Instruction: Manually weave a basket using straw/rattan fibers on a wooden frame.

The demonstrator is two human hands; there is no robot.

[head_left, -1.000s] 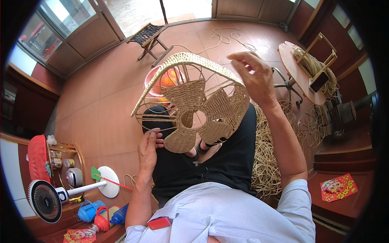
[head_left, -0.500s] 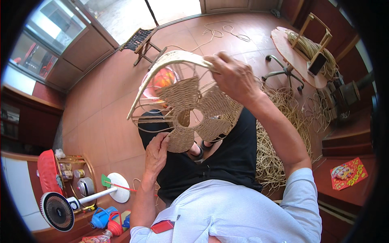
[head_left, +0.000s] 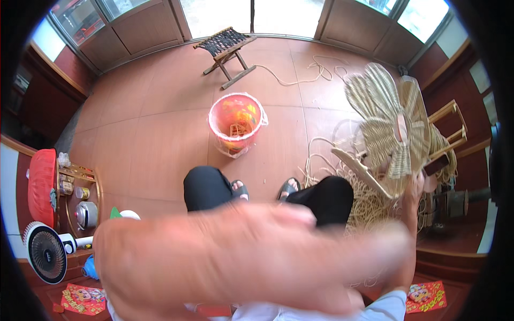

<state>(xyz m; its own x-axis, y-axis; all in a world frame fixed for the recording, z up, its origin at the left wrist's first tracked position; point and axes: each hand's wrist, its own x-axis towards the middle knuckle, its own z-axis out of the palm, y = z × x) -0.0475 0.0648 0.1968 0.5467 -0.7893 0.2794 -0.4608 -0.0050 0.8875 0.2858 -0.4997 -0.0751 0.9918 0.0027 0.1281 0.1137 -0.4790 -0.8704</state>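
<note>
Large and close in the foreground, my left hand [head_left: 235, 262] is smeared by motion, so its fingers cannot be read clearly. It stands apart from the woven work. Out to the right, my right hand [head_left: 414, 188] grips the lower rim of a flower-shaped woven rope frame [head_left: 377, 136]. Tan cord fills its petals around a central hole, and a curved rim runs along its outer edge. The frame is held up, tilted on its side, in front of the round table. Most of my right forearm is hidden behind the left hand.
A red bucket [head_left: 235, 115] with cord scraps stands ahead of my knees. Beyond it is a folding stool [head_left: 227, 45]. Loose cord [head_left: 369, 206] lies heaped at the right, below a small wooden frame [head_left: 452, 125]. A fan [head_left: 47, 254] stands at the lower left.
The woven frame has swung from in front of my lap out to the right, in my right hand. My left hand has let go and risen close to view. The view has turned.
</note>
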